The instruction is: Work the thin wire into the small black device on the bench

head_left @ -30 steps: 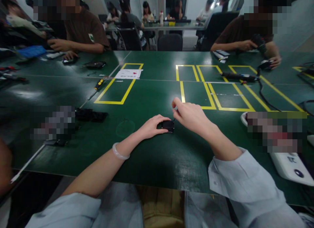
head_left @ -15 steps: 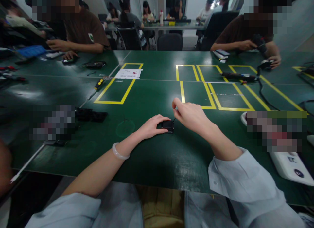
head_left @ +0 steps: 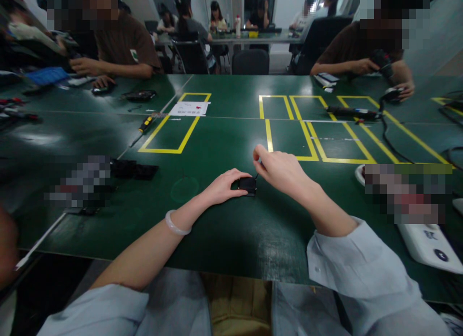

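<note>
Block (head_left: 247, 184), small, black and boxy, is sitting on a green table (head_left: 224, 244), well in from the near edge and about midway between the sides. Its top is showing a flat, dull black face with a roughly rectangular outline; tiny pale glints are catching the light at its left and right sides, and a thin lip is running along its near side. The person's left hand (head_left: 224, 187) is pinching the block from the left, thumb on the near side, fingers on the far side. The right hand (head_left: 280, 168) is holding a thin dark shaft (head_left: 257, 176) in a narrow grip; the shaft seems to be meeting the block's far right corner, though it is too small to tell for certain. Toward the table's far left corner, a yellow-and-black screwdriver (head_left: 145, 124) is lying just beside a yellow tape outline (head_left: 161, 151).
</note>
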